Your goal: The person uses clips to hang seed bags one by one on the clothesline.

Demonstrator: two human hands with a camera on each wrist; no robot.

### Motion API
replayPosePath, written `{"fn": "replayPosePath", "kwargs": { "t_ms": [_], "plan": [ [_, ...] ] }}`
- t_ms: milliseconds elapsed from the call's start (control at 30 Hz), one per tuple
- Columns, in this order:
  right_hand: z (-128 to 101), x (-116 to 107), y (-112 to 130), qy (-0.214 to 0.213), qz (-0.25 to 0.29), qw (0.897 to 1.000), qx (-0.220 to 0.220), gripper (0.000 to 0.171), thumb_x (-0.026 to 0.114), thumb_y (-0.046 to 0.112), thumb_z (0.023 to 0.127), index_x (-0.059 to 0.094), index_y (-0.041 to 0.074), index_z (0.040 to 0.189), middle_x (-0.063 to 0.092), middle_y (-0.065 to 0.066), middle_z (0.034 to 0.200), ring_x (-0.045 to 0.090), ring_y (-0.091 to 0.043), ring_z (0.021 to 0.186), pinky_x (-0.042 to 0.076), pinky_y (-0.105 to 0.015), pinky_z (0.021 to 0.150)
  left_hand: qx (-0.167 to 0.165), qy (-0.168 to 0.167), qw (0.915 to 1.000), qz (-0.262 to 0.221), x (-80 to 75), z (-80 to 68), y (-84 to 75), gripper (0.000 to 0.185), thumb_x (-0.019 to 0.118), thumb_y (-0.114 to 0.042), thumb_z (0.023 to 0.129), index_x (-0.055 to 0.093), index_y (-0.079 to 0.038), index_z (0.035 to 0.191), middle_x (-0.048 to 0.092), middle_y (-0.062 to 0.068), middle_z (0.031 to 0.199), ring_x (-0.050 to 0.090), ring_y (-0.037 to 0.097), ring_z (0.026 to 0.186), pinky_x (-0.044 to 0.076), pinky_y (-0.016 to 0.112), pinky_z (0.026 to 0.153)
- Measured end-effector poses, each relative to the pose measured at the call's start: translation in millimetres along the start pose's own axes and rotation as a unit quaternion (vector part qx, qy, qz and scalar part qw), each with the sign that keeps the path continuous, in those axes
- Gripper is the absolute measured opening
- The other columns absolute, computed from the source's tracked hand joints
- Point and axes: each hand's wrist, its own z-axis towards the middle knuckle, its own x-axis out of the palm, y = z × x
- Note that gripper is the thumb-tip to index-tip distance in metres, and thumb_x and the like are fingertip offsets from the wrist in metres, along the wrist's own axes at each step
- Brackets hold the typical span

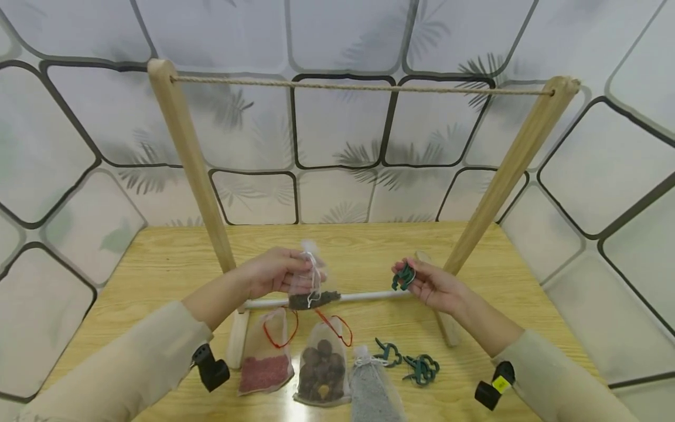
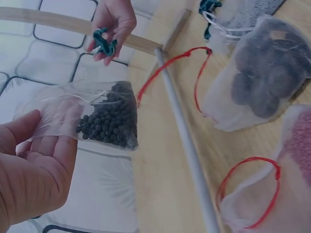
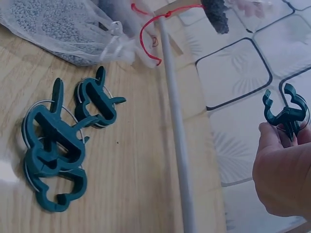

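In the head view, the left hand (image 1: 274, 272) pinches a bag (image 1: 302, 301) near its top, long axis running from 12 to 6 o'clock. At 3 o'clock, well apart, the right hand (image 1: 437, 288) pinches a green clip (image 1: 403, 276), whose mouth stands parted. The rope (image 1: 364, 88) lies toward 12 o'clock, stretched from 9 to 3; neither hand is clearly nearer.
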Motion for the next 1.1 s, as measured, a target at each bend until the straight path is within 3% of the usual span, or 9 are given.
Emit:
{"fn": "replayPosePath", "kwargs": {
  "t_ms": [167, 367, 467, 800, 1100],
  "plan": [
    [-13, 12, 14, 0.010, 0.002, 1.000, -0.014, 0.036, 0.038, 0.016, 0.103, 0.071, 0.003, 0.095, 0.071, -0.008, 0.097, 0.067, -0.018, 0.098, 0.052, -0.026, 0.087, 0.032, 0.013, 0.9993, 0.017, 5.0, -5.5, -18.6, 0.035, 0.045, -0.008, 0.099, 0.047, 0.009, 0.129, 0.072, 0.004, 0.090, 0.070, 0.014, 0.082, 0.055, 0.035, 0.082],
    [-27, 30, 32, 0.015, 0.009, 0.999, -0.039, 0.030, 0.044, 0.014, 0.101, 0.070, 0.000, 0.097, 0.071, -0.012, 0.098, 0.067, -0.021, 0.099, 0.053, -0.029, 0.086, 0.081, 0.025, 0.9959, -0.031, 11.3, -7.3, -44.3, 0.031, 0.040, -0.008, 0.101, 0.045, 0.009, 0.127, 0.073, 0.003, 0.092, 0.071, 0.014, 0.081, 0.054, 0.035, 0.084],
    [-32, 37, 38, 0.026, 0.006, 0.999, -0.040, 0.030, 0.044, 0.014, 0.101, 0.070, 0.000, 0.098, 0.071, -0.012, 0.099, 0.067, -0.021, 0.099, 0.053, -0.029, 0.087, 0.087, 0.025, 0.9946, -0.051, 14.9, -6.8, -52.2, 0.026, 0.040, -0.007, 0.101, 0.049, 0.007, 0.121, 0.073, 0.004, 0.091, 0.071, 0.015, 0.081, 0.055, 0.035, 0.083],
    [-46, 52, 54, 0.014, 0.044, 0.998, -0.044, 0.027, 0.047, 0.013, 0.099, 0.069, -0.003, 0.096, 0.071, -0.015, 0.096, 0.067, -0.025, 0.098, 0.053, -0.031, 0.087, 0.056, 0.038, 0.9926, -0.101, 30.6, 4.2, -63.8, 0.023, 0.039, -0.007, 0.102, 0.050, 0.005, 0.118, 0.072, 0.009, 0.090, 0.071, 0.018, 0.082, 0.055, 0.033, 0.081],
    [-72, 72, 70, 0.043, 0.118, 0.991, -0.049, 0.029, 0.046, 0.012, 0.099, 0.067, -0.008, 0.096, 0.069, -0.019, 0.101, 0.066, -0.028, 0.100, 0.053, -0.036, 0.088, 0.050, 0.068, 0.9887, -0.124, 50.8, 12.7, -68.9, 0.032, 0.037, -0.008, 0.103, 0.045, 0.009, 0.128, 0.072, 0.011, 0.089, 0.071, 0.017, 0.080, 0.056, 0.030, 0.078]
  ]
}}
